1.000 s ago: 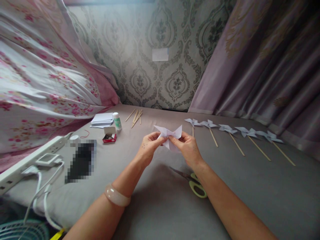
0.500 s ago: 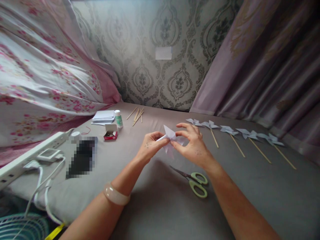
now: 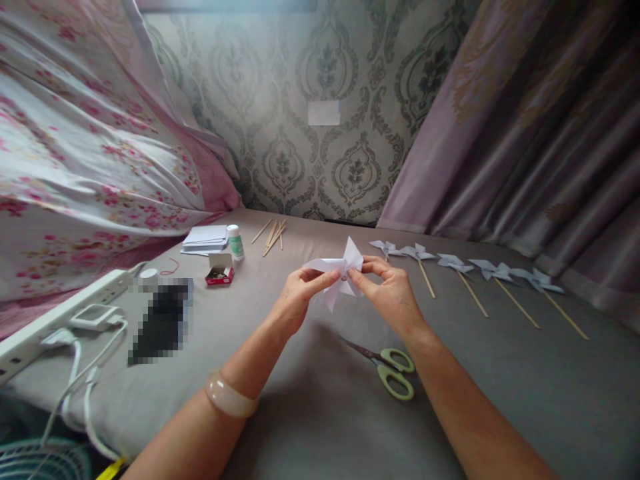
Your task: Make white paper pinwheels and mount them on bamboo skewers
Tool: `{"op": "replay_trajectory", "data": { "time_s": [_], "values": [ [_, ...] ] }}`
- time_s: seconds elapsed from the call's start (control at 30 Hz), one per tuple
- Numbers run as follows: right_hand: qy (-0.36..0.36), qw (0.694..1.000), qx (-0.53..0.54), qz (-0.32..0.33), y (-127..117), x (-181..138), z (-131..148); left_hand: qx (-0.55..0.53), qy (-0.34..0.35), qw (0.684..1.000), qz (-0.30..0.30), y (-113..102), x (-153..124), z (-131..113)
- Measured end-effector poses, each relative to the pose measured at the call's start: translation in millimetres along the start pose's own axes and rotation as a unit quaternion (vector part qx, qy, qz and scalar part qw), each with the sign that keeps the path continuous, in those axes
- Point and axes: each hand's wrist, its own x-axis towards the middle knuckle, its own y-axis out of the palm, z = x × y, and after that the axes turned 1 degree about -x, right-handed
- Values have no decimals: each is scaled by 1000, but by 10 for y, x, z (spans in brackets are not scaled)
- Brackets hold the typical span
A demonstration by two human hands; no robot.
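Between my hands is a white paper pinwheel (image 3: 353, 257), its pointed blades spread and a small dark spot, perhaps a pin head, at its centre. My left hand (image 3: 300, 293) pinches it from the left, thumb near the centre. From the other side my right hand (image 3: 393, 293) grips it with the thumb beside that centre and the fingers behind. The pinwheel is held above the grey bed-like surface. Below my hands lie scissors (image 3: 385, 363) with pale green handles, blades pointing left and away. Finished-looking pinwheels on sticks (image 3: 455, 262) lie in a row on the right.
Wooden sticks (image 3: 274, 237) lie at the back, near a glue bottle (image 3: 235, 243) and a paper stack (image 3: 204, 237). A small open red box (image 3: 219, 275) holds tiny metal pieces. On the left are a power strip (image 3: 70, 317) with cables and a blurred dark object (image 3: 163, 320).
My right hand's raised fingers have come down behind the paper, and its thumb now presses near the centre. The pinwheel has turned to face me, its blades showing more fully.
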Motion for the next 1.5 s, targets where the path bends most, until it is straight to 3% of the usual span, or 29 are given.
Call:
{"op": "replay_trajectory", "data": {
  "time_s": [0.63, 0.83, 1.5],
  "values": [
    [-1, 1000, 9, 2, 46, -54, 95, -21, 17, 999, -23, 60, -25, 2],
    [-24, 999, -10, 30, 18, -52, 143, -12, 44, 998, -33, 86, -42, -42],
    [0, 998, 44, 38, 29, -50, 134, 59, 84, 993, -65, 94, -53, -45]
  ]
}}
